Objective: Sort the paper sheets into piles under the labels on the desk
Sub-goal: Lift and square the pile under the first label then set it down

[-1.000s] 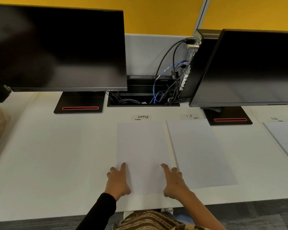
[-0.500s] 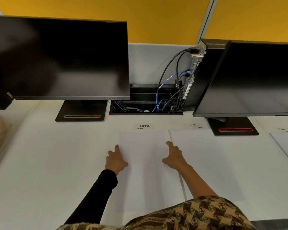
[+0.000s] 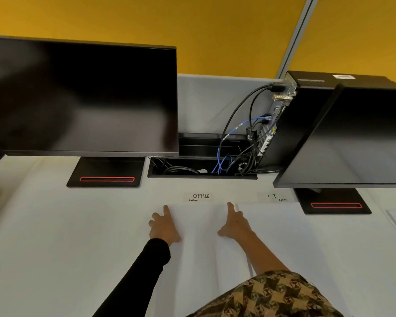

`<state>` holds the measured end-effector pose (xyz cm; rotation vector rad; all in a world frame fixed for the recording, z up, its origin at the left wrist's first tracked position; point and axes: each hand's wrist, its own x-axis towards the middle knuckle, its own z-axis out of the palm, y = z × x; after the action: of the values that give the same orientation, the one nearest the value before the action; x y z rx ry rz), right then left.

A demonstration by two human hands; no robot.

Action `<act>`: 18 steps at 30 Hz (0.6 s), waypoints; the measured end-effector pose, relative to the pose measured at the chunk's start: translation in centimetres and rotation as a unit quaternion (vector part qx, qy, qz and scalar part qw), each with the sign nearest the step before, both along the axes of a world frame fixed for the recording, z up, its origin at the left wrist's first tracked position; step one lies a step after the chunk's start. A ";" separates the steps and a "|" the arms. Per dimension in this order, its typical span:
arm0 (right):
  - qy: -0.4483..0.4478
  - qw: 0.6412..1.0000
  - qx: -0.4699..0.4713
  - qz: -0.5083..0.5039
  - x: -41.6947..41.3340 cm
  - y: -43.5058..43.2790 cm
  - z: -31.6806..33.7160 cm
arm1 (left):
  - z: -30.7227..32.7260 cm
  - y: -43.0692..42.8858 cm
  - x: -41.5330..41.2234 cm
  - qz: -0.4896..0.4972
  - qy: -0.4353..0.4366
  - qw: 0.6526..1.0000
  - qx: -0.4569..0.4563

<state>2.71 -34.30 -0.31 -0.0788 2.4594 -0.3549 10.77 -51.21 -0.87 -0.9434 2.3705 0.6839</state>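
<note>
Broadly, the white desk (image 3: 55, 236) fills the lower view, with a dark monitor (image 3: 82, 99) at ten o'clock and a second monitor (image 3: 352, 138) at two o'clock. Dead ahead at twelve o'clock lies the OFFICE pile (image 3: 199, 243), white paper whose far edge sits just short of its label. The I.T pile (image 3: 295, 248) lies just beside it at one o'clock, their long edges almost touching.

The left hand (image 3: 164, 227) lies flat on the OFFICE pile's left edge near the far corner, fingers straight and spread. The right hand (image 3: 234, 225) mirrors it on the right edge, fingers extended and gripping nothing. Smallest are the handwritten OFFICE label (image 3: 201, 196) at twelve and the I.T label (image 3: 272, 196) at one o'clock.

The step looks like squaring the sheet under its label. It calls for light, even pressure from both hands, so the paper slides rather than buckles. The far edge should stop short of the label, leaving the writing readable. The right edge must not ride over the I.T pile.
</note>
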 end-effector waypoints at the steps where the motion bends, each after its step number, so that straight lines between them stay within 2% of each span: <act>1: -0.003 1.000 0.009 0.007 -0.4 -0.2 0.0 | 0.0 -0.1 -0.2 0.001 -0.007 1.000 -0.002; 18: -0.002 0.997 0.053 0.052 -2.5 -1.4 -0.8 | -0.5 -1.0 -2.6 -0.022 -0.046 0.999 -0.018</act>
<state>0.25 -35.65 -1.07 -0.1607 2.4549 -0.1775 8.20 -52.25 -1.40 -0.9157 2.3226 0.5701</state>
